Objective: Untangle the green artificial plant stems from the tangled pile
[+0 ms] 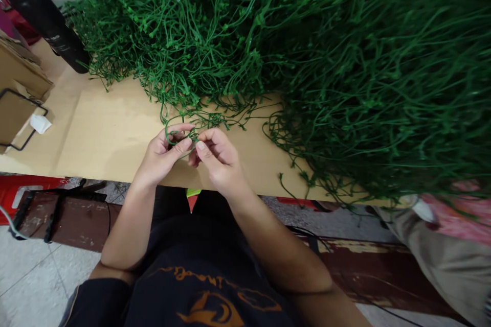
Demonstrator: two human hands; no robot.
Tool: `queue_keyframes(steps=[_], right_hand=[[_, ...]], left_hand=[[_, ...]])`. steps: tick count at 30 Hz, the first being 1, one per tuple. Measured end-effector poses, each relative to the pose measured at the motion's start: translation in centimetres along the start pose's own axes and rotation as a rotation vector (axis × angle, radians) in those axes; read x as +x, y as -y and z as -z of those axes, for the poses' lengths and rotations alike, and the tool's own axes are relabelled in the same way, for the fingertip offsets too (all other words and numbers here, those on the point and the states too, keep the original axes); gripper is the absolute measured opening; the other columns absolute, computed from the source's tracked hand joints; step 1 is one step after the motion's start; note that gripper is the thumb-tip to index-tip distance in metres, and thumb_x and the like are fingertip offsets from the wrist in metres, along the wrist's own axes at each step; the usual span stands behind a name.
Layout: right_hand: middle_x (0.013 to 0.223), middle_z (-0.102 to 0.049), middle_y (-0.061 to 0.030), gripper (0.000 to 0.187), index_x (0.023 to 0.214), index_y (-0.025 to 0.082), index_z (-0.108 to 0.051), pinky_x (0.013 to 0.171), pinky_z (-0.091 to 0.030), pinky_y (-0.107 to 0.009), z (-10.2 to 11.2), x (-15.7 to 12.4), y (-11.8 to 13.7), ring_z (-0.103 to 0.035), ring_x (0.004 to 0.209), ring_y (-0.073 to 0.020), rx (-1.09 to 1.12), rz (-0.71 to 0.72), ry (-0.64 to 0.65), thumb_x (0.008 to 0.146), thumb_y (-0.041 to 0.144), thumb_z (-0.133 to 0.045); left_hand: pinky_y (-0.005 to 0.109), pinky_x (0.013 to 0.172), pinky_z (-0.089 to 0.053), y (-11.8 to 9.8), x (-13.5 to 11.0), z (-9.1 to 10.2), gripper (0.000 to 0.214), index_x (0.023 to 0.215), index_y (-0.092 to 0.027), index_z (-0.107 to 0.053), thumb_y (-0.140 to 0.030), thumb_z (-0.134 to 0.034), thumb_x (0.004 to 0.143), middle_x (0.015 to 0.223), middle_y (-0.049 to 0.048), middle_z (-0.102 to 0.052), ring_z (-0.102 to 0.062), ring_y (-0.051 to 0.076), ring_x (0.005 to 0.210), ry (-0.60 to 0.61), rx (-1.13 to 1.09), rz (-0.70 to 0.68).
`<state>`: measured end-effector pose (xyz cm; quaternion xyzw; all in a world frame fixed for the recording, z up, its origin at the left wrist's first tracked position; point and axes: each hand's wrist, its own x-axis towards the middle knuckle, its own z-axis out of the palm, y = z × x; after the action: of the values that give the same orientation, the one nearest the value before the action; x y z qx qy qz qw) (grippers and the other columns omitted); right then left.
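Observation:
My left hand (163, 150) and my right hand (217, 156) meet over the front of a cardboard-covered table (111, 133). Both pinch a thin green plastic stem (180, 138) that curls in a loop between the fingertips. The stem runs back into a big heap of green artificial plant strands (215, 25) lying just behind the hands. Both hands' fingers are closed on the stem.
A second, larger heap of green strands (383, 87) fills the right side and overhangs the table edge. A black cylinder (46, 15) stands at the far left, with a cardboard box (19, 71) and a black wire frame (23, 117) beside it. Another person's trouser leg (448, 260) shows at the lower right.

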<state>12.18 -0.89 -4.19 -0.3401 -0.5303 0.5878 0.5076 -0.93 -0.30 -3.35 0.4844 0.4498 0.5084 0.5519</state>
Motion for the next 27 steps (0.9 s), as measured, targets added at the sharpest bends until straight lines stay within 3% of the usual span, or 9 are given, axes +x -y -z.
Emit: queue_keyframes(steps=[4,7,11,15,19,22,27], right_hand=[[0.061,-0.050,0.0055,0.035,0.079,0.019,-0.041,0.048,-0.040,-0.020,-0.36,0.01,0.09,-0.048,0.049,-0.0052,0.138,-0.092,-0.033,0.076,0.049,-0.059],[0.065,-0.052,0.0050,0.035,0.078,0.020,-0.040,0.041,-0.032,-0.018,-0.44,-0.05,0.36,-0.045,0.044,-0.0035,0.251,-0.187,0.026,0.075,0.048,-0.060],[0.053,-0.038,0.0100,0.033,0.076,0.021,-0.037,0.037,-0.018,-0.016,-0.51,-0.15,0.38,-0.023,0.037,-0.0008,0.364,-0.307,0.078,0.076,0.045,-0.059],[0.054,-0.032,0.0088,0.037,0.073,0.020,-0.040,0.038,-0.019,-0.018,-0.60,-0.26,0.09,-0.024,0.042,-0.0028,0.161,-0.218,0.018,0.075,0.052,-0.059],[0.057,-0.038,0.0059,0.039,0.073,0.018,-0.044,0.045,-0.028,-0.020,-0.58,-0.42,0.19,-0.032,0.049,-0.0046,-0.036,-0.082,-0.006,0.076,0.054,-0.056],[0.058,-0.040,0.0050,0.037,0.072,0.017,-0.046,0.045,-0.028,-0.020,-0.57,-0.56,0.52,-0.033,0.050,-0.0048,-0.067,-0.051,-0.014,0.077,0.052,-0.058],[0.055,-0.032,0.0061,0.038,0.068,0.018,-0.042,0.042,-0.022,-0.019,-0.60,-0.67,0.63,-0.027,0.047,-0.0042,-0.095,-0.049,0.011,0.077,0.052,-0.057]], left_hand=[[0.021,0.066,-0.046,0.18,-0.32,0.18,0.023,0.095,-0.022,-0.066,-0.032,-0.066,0.074,0.072,-0.0002,-0.058,-0.054,0.010,0.069,-0.034,0.040,-0.038],[0.023,0.066,-0.044,-0.02,-0.60,0.33,0.021,0.096,-0.022,-0.066,-0.030,-0.064,0.077,0.070,0.0005,-0.058,-0.053,0.012,0.068,-0.086,0.099,-0.072],[0.021,0.061,-0.041,-0.37,-0.84,0.18,0.019,0.093,-0.021,-0.068,-0.026,-0.065,0.075,0.067,-0.0008,-0.056,-0.048,0.009,0.061,-0.162,0.182,-0.111],[0.019,0.050,-0.034,-0.16,-0.80,0.16,0.026,0.097,-0.021,-0.065,-0.024,-0.069,0.071,0.059,-0.0048,-0.046,-0.040,0.007,0.051,-0.151,0.195,-0.070],[0.020,0.058,-0.040,0.20,-0.73,0.54,0.020,0.084,-0.017,-0.064,-0.031,-0.067,0.072,0.067,-0.0017,-0.055,-0.049,0.009,0.060,-0.070,0.275,-0.025],[0.022,0.061,-0.041,0.12,-0.77,0.76,0.023,0.070,-0.015,-0.060,-0.037,-0.062,0.076,0.063,-0.0013,-0.056,-0.049,0.009,0.061,-0.002,0.311,-0.008],[0.021,0.059,-0.039,-0.13,-0.87,0.86,0.021,0.067,-0.015,-0.058,-0.034,-0.064,0.074,0.059,-0.0029,-0.053,-0.046,0.008,0.057,-0.027,0.229,0.024]])
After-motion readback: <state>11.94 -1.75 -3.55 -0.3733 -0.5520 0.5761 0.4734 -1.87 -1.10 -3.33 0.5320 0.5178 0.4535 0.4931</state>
